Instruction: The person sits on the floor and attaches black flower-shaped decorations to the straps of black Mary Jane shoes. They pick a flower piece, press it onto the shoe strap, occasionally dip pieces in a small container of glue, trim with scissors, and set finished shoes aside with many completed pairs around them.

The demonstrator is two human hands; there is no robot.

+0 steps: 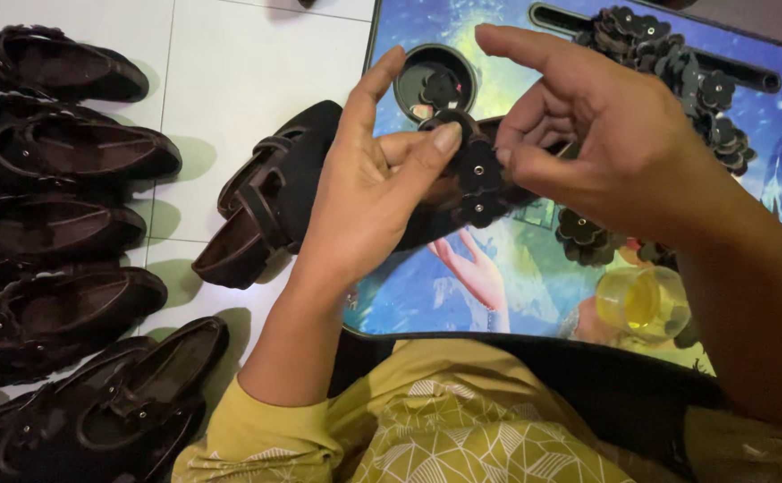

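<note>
Head view shows a dark shoe (274,210) with strapped upper and black flower ornaments (478,183) with shiny centres. The left hand (368,192) pinches the ornaments with its thumb, fingers half curled; the right hand (592,134), at 3 o'clock, pinches them too, index finger raised. The shoe lies at 9 o'clock of the left hand, over a colourful tray (498,295).

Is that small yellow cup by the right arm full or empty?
Partly full: the small clear cup stands upright on the colourful tray, holding yellow liquid.
</note>
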